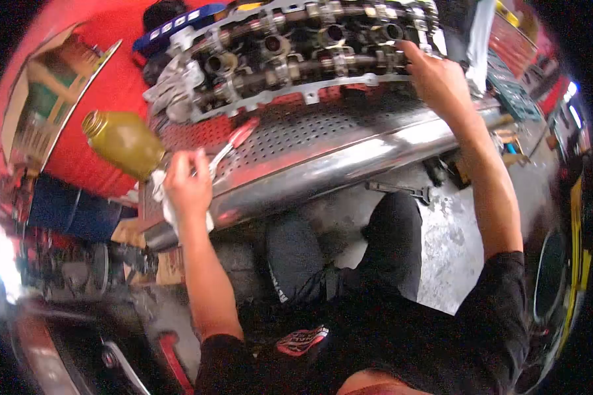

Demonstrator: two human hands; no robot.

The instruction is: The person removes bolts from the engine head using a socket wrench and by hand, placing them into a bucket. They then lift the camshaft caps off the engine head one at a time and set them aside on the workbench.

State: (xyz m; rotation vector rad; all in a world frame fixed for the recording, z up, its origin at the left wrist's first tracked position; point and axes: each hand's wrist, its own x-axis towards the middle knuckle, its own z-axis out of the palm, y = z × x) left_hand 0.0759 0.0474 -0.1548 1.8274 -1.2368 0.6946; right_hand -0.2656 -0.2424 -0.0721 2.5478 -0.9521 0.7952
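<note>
A cylinder head (296, 62) with rows of cam caps and round bores lies across the perforated metal bench top (296, 128). My right hand (438, 82) is at its right end, index finger reaching to the rightmost bore and the other fingers curled in. Whether a small part is between those fingertips is hidden. At the bench's left end, my left hand (188, 181) has its fingers drawn together; what they pinch, if anything, is too small to name. Close by are a white rag (168, 207), an olive-coloured bottle (122, 141) and a tool with a red tip (243, 133).
A crumpled grey cloth (171, 89) lies by the head's left end. Beyond the bottle is a cardboard box (29, 125). A wrench (402, 191) shows below the bench's rounded metal edge (349, 161), near my knees. A green tray (510, 85) stands at the right.
</note>
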